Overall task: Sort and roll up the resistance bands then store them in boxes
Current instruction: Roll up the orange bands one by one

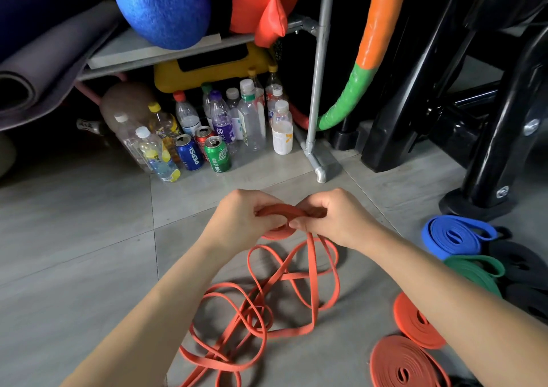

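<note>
Floor [74, 238]: grey tiles; carries every item listed below.
Black frame [489, 105]: heavy equipment legs at the far right, standing on the floor.
Rolled mat [44, 75]: dark, lies at the far left, its open end facing the camera.
Rack [318, 75]: grey tube post with a shelf board; a blue ball [161, 4] and a red bag [261, 1] sit on the shelf.
Hoop [376, 31]: orange and green segments, leaning just right of the rack post.
Bottles and cans [219, 126]: grouped upright under the shelf, well beyond the hands.
Orange band [267, 297]: one long loose strap, tangled in overlapping loops on the floor between the two forearms. Its upper end rises to the hands, where a small started coil [280, 211] is held above the floor.
Finished rolls: a blue roll [453, 235], a green roll [474, 271] and black rolls [522, 265] lie together to the right of the right forearm. Two orange rolls [415, 324] lie flat nearer the camera, partly hidden under the same forearm.
Left hand [246, 217]: fingers curled round the left side of the started coil.
Right hand [338, 217]: fingers curled, thumb and fingertips pinching the right side of the coil. The two hands nearly touch, with the coil between them.
</note>
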{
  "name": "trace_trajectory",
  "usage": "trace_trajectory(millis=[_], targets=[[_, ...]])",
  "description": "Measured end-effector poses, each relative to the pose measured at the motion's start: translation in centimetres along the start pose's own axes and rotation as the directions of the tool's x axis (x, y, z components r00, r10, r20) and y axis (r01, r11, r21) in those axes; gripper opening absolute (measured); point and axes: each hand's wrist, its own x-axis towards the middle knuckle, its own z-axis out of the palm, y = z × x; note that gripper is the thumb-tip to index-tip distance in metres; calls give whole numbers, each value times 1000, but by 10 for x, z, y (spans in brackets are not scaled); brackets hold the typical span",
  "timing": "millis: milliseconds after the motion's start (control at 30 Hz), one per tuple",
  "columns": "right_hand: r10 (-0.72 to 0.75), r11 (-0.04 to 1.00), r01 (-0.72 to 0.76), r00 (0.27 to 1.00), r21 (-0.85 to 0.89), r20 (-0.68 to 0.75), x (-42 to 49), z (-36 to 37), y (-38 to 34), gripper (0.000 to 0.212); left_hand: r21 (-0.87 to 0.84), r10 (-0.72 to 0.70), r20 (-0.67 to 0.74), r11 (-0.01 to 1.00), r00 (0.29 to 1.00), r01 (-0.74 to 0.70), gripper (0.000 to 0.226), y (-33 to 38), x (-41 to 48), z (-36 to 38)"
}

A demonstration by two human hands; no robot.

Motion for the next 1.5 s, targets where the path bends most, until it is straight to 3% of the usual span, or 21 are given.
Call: trace_trajectory(millis=[100,233,400,467,500,533,567,600,667,767,867,1033,1200,1333,1367,1400,1433,1500], targets=[[30,993,-32,999,117,20,-1,-2,2,10,-292,-69,-32,955,997,57,25,1,-1,-5],[59,957,-64,998,282,25,-4,0,4,13,-606,-184,-18,784,983,135,25,4,-3,-3],[41,838,-24,999,545,-18,-7,9,-3,13,-861,-250,33,484,968,155,14,3,-6,8],[24,838,-8,999,546,-23,-7,9,-2,15,-874,-273,72,446,959,192,13,3,-6,11],[28,865,-13,999,501,-22,-6,8,0,19,-826,-275,61,526,959,203,12,2,-6,11],[39,901,-28,999,433,-18,-6,6,3,21,-687,-251,8,702,968,188,12,0,-5,10],[51,932,-46,999,359,-5,-5,4,4,20,-436,-176,-58,890,983,134,15,-3,-4,7],[61,955,-65,998,290,24,-5,3,6,18,-181,-72,-73,982,995,58,17,-3,-3,5],[60,987,-73,994,143,90,-5,2,6,10,60,45,15,997,999,-46,27,-1,-3,6],[27,1000,-27,995,6,93,-4,5,3,5,150,101,26,983,995,-104,27,2,-3,12],[50,994,-57,996,96,70,-3,6,-2,16,121,116,-28,986,993,-112,18,1,-3,11],[141,938,-170,983,301,118,-5,6,1,11,-315,1,-136,948,991,-44,31,-1,-3,0],[152,853,-173,985,493,83,-5,12,1,13,-705,-233,-173,707,957,45,21,1,-1,5],[129,767,-112,991,632,18,-5,14,2,16,-860,-273,-18,494,962,125,11,0,-6,15],[122,780,-104,992,617,12,-6,12,3,17,-853,-260,12,501,965,146,11,0,-7,15],[121,809,-106,993,577,13,-5,9,5,18,-805,-245,17,572,969,159,12,-1,-7,15],[129,843,-119,991,524,17,-5,6,7,19,-684,-220,-7,712,976,156,15,-3,-5,13],[136,901,-147,989,409,54,-4,0,9,22,-233,-102,-60,969,993,85,20,-6,-2,7]])
